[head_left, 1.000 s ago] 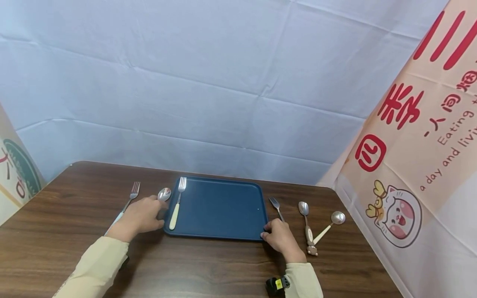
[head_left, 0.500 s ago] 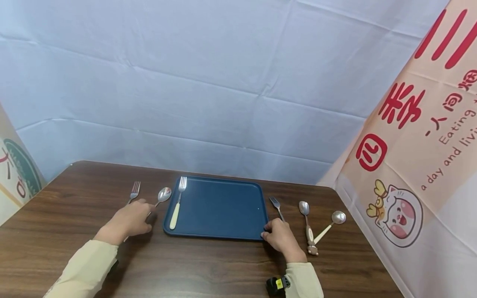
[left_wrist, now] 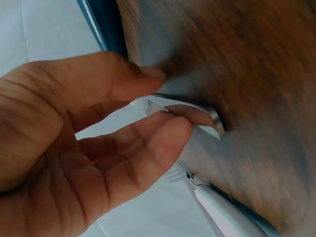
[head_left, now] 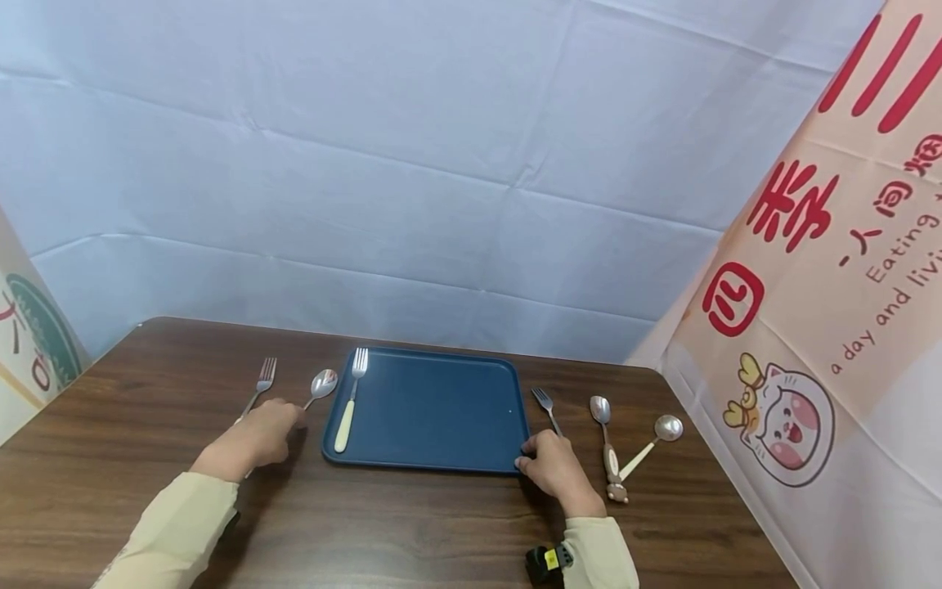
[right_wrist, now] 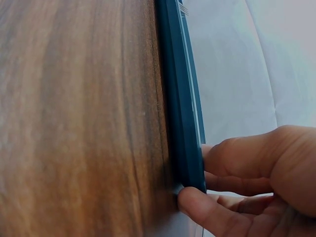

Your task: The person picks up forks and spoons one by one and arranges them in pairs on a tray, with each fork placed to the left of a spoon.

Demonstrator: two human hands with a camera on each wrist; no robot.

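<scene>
In the head view, my left hand (head_left: 253, 438) is over the handle of a metal spoon (head_left: 324, 383), left of the blue tray (head_left: 434, 409). The left wrist view shows its thumb and fingers apart, with the shiny handle end of the spoon (left_wrist: 210, 118) between and beyond them. A fork (left_wrist: 222, 210) with a pale handle lies beside that hand. My right hand (head_left: 555, 468) holds the tray's near right corner; in the right wrist view its thumb and a finger pinch the tray (right_wrist: 185, 133). A cream-handled fork (head_left: 348, 413) rests along the tray's left side.
Right of the tray lie a small fork (head_left: 545, 402), a spoon (head_left: 605, 433) with a brown animal-shaped handle end, and a round-bowled spoon (head_left: 666, 429) with a cream handle. Everything sits on a dark wooden table (head_left: 412, 523), backed by a pale cloth (head_left: 412, 180).
My left hand has moved left, away from the tray's edge, to the spoon's handle, then slightly up. The right hand and the tray stay where they were.
</scene>
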